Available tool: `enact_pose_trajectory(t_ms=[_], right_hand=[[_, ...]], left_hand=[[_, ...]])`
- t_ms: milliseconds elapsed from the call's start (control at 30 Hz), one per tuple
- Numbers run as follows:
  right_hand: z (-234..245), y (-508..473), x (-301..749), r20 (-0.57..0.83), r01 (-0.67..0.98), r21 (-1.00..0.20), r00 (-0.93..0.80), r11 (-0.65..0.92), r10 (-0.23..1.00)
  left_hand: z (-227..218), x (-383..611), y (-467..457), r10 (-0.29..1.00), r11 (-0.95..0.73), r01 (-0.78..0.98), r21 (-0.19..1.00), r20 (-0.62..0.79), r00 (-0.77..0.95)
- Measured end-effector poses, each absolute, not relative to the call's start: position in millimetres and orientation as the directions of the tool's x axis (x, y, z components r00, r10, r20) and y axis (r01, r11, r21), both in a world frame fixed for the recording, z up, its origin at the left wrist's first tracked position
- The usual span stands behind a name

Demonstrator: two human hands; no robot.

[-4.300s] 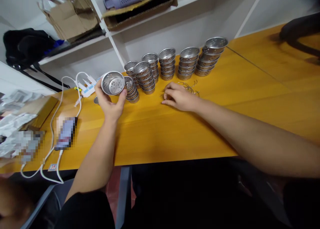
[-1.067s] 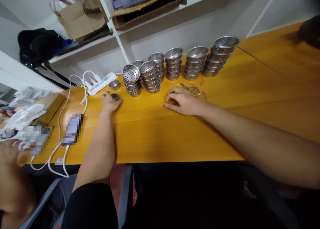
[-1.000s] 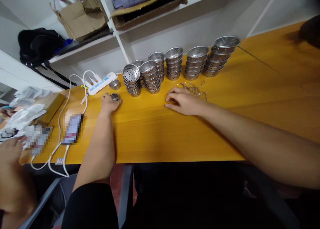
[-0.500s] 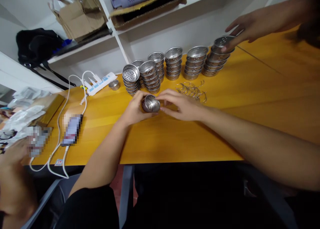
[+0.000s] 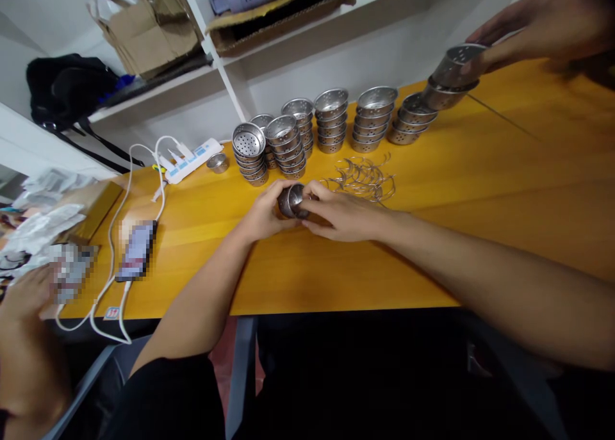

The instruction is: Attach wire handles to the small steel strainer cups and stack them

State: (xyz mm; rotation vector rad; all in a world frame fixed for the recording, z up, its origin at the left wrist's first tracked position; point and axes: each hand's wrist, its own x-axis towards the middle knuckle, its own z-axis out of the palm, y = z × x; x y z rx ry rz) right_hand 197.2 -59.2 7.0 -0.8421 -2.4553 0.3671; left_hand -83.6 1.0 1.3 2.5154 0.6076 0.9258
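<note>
My left hand (image 5: 265, 212) is wrapped round a small perforated metal strainer basket (image 5: 289, 201), tilted with its mouth toward my right. At the basket's right side, my right hand (image 5: 339, 216) has its thumb and fingers bent over the rim, covering part of the opening. Whether it also holds something small there is hidden. Just beyond my right hand lies a loose heap of thin curved wires (image 5: 368, 176). Several stacks of similar strainer baskets (image 5: 331, 123) stand behind my hands, and a single small basket (image 5: 218, 163) sits to their left.
A co-worker's hand (image 5: 514, 43) at the upper right holds strainer baskets (image 5: 456, 75) tilted over a short stack. To the left are a power strip (image 5: 195, 160), white cables and a phone (image 5: 138, 251). Another person's hand (image 5: 29, 289) is at the far left. Shelves run behind the table.
My right hand's fingers have moved left onto the basket's opening, and the basket has turned slightly. The co-worker's hand has lifted baskets off the rightmost stack, toward the right.
</note>
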Motion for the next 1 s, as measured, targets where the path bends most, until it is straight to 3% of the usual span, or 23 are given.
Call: enact_pose_trajectory(t_ms=[200,433,800,1000], right_hand=[[3,-52,202,0.475,0.494,-0.451,-0.573,0.744,0.668],[0,-48,200,0.465,0.435,-0.558,-0.542,0.707,0.701],[-6,-46,199,0.504,0.397,-0.578,-0.514,0.713,0.694],[-1,-45,202,0.596,0.447,-0.542,-0.392,0.711,0.701]], left_hand=[[3,-87,5,0.514,-0.836,0.278,0.473,0.497,0.699],[5,-81,2,0.554,-0.811,0.340,0.477,0.436,0.709],[7,-82,1,0.587,-0.787,0.387,0.481,0.387,0.711],[11,-87,-4,0.713,-0.658,0.469,0.589,0.288,0.639]])
